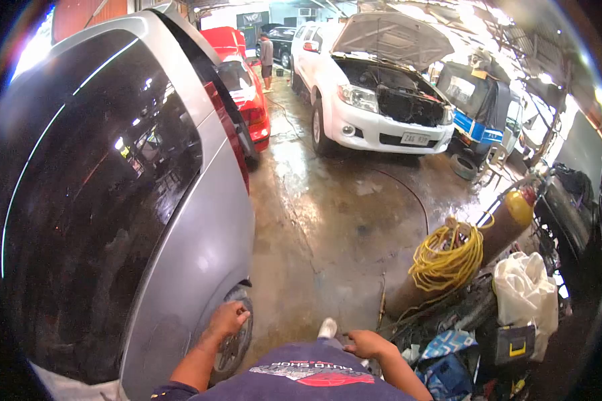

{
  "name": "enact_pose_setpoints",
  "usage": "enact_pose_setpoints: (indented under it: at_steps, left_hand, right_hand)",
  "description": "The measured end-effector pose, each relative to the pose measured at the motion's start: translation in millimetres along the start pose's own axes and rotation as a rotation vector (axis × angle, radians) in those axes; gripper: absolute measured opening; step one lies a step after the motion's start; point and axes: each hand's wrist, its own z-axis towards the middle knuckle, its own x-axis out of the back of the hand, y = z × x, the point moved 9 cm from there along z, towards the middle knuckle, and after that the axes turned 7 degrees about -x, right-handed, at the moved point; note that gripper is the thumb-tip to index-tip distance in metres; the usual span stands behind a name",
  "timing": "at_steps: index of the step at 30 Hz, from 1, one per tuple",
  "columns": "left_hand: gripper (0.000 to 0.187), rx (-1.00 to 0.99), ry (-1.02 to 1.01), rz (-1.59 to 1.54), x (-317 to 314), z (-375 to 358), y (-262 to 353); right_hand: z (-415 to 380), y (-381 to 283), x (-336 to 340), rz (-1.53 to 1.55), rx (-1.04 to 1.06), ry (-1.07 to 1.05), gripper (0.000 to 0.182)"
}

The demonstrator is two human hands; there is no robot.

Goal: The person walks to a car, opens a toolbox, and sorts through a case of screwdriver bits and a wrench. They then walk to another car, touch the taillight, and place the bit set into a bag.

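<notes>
My left hand (228, 319) is beside the rear wheel (232, 347) of a silver car (207, 254), overlapping the tyre in this view. Its fingers are loosely curled together, with nothing showing in them. On the other side of my body, my right hand (366, 344) hangs low over the floor with its fingers partly stretched and apart, holding nothing. A light-coloured shoe (327, 327) shows below me, between the two hands.
Ahead stands a white pickup (368, 120) with its hood (394, 40) raised. A red car (251, 100) and a person (267, 60) are farther back. To the right are coiled yellow hose (448, 257), a gas cylinder (501, 230) and a black toolbox (513, 344). A dark hose (414, 194) crosses the wet floor.
</notes>
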Motion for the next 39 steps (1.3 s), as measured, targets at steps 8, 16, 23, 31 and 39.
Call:
enact_pose_setpoints:
  at_steps: [8, 16, 23, 31, 39]
  left_hand:
    - [0.047, 0.22, -0.338, -0.047, -108, 165, -69]
    - [0.061, 0.42, -0.368, -0.131, -45, 312, -87]
    - [0.057, 0.418, 0.219, -0.164, 100, 459, -82]
    - [0.054, 0.194, 0.684, 0.039, 296, 641, -95]
    - [0.045, -0.053, 1.14, 0.537, 490, 677, -53]
  right_hand:
    - [214, 86, 175, -0.223, -0.145, -0.001, 0.065]
    - [410, 12, 385, -0.357, 0.062, -0.014, 0.06]
    - [573, -24, 429, -0.344, 0.193, -0.14, 0.058]
    - [762, 49, 451, -0.403, -0.03, -0.304, 0.057]
    - [928, 72, 534, -0.406, -0.148, -0.187, 0.058]
